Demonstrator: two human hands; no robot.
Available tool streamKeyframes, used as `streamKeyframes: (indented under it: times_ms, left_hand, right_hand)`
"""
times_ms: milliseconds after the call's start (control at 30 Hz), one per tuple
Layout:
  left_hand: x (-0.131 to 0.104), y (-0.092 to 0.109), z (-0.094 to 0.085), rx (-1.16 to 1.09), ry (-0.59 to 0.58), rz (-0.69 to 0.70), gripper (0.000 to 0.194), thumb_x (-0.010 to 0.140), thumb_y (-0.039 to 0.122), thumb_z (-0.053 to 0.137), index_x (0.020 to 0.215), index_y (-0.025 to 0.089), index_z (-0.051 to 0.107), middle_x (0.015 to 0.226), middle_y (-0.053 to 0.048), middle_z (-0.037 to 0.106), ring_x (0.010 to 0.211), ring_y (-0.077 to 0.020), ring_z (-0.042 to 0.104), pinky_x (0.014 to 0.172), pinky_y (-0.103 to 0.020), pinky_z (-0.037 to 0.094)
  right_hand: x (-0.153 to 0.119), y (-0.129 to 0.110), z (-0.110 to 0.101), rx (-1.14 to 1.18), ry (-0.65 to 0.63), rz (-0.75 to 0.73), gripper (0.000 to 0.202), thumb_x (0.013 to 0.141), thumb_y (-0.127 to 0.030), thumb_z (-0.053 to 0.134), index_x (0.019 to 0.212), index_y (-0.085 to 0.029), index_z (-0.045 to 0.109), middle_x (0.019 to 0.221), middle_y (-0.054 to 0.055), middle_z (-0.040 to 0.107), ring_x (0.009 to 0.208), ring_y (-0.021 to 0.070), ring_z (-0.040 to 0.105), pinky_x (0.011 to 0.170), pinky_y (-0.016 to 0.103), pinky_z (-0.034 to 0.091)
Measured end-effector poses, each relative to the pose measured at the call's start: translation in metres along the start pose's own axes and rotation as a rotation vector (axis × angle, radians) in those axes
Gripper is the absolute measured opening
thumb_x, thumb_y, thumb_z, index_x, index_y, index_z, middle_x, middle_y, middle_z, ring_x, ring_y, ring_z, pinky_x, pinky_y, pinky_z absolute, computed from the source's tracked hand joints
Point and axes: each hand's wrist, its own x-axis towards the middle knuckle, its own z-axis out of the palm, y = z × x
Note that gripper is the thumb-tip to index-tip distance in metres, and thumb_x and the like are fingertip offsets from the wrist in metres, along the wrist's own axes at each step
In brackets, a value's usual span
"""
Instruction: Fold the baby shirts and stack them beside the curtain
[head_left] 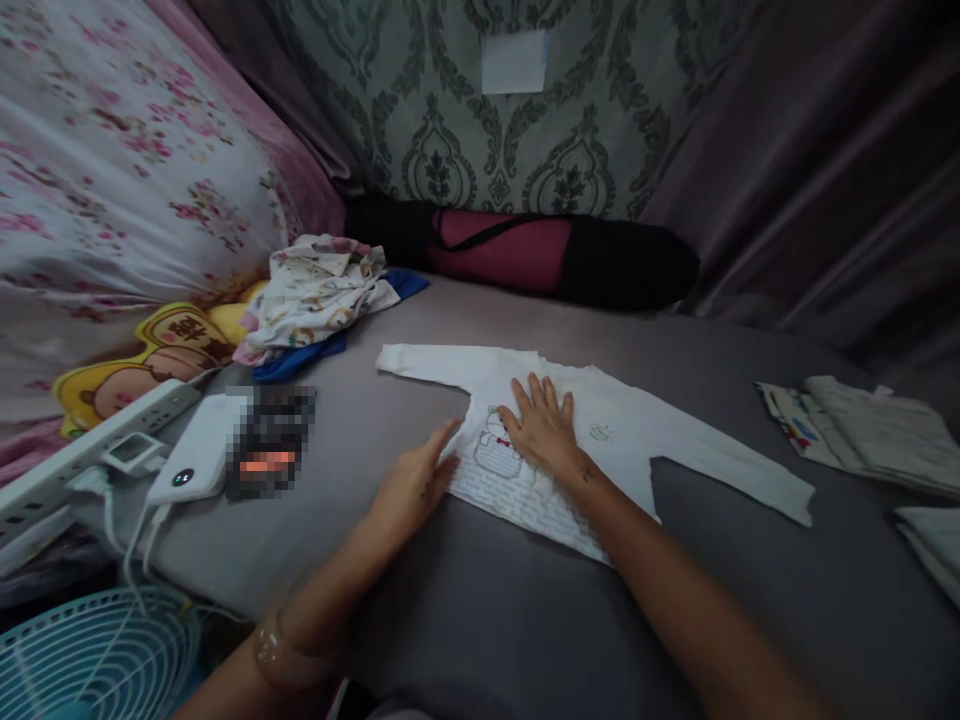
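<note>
- Mostly, the writing is too small to read: the white shirt (630, 450) bears lines of print over its lower left part, beside a drawn bear with a red bow.
- At the left, a yellow cushion (120, 390) carries a dark character, not clear enough to name; the display on the white power bank (196, 450) glows, its digits unclear.
- The shirt lies spread mid-scene on a grey surface (480, 630), one sleeve out to the left, the other to the near right.
- Heaped clothes (322, 290) lie far left, folded clothes (885, 430) at the right; a black and red bag (510, 250) lies along the far side, before a patterned wall (517, 150).
- Near left are a power strip (45, 490) and a blue fan (97, 650).
- The right hand (541, 420) is flat on the shirt's chest, fingers apart, gripping nothing.
- The left hand (420, 475) is at the shirt's left edge, thumb raised; whether its fingers pinch the cloth, one cannot tell.
</note>
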Motion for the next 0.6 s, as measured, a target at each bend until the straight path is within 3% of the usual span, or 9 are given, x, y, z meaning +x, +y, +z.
streamKeyframes:
  times_ms: [167,333,533,600]
  left_hand:
    - [-0.008,0.002,-0.006,0.200,-0.088,0.008,0.038,0.098,0.031,0.032,0.129,0.024,0.053,0.096,-0.009,0.065,0.081,-0.0214,0.064,0.065,-0.028,0.043]
    - [-0.009,0.003,-0.008,0.186,-0.050,0.046,0.035,0.098,0.030,0.033,0.124,0.023,0.055,0.094,-0.007,0.066,0.082,-0.0185,0.064,0.066,-0.026,0.044]
    - [-0.011,0.008,-0.001,0.148,0.033,0.049,0.028,0.095,0.028,0.040,0.116,0.023,0.057,0.097,-0.007,0.067,0.086,-0.0192,0.064,0.072,-0.028,0.046]
    - [-0.014,0.006,0.000,0.086,0.048,0.038,0.030,0.095,0.030,0.040,0.120,0.022,0.053,0.097,-0.007,0.067,0.086,-0.0191,0.064,0.073,-0.029,0.046]
  right_hand:
    - [0.001,0.000,0.001,-0.017,0.009,0.000,0.068,0.095,-0.059,0.016,0.149,-0.020,0.027,0.158,0.012,0.018,0.143,0.0340,0.009,0.110,0.061,0.006]
    - [0.002,-0.003,-0.005,-0.037,-0.020,0.012,0.066,0.095,-0.056,0.021,0.149,-0.017,0.029,0.157,0.015,0.019,0.143,0.0348,0.011,0.110,0.062,0.003]
    - [0.016,-0.035,-0.013,-0.030,0.066,-0.294,0.054,0.098,-0.032,0.023,0.146,-0.009,0.033,0.156,0.013,0.024,0.145,0.0250,0.012,0.115,0.047,-0.003]
    - [0.022,-0.045,-0.007,0.012,0.030,-0.306,0.055,0.097,-0.032,0.023,0.146,-0.007,0.033,0.155,0.013,0.025,0.144,0.0252,0.014,0.115,0.047,0.001]
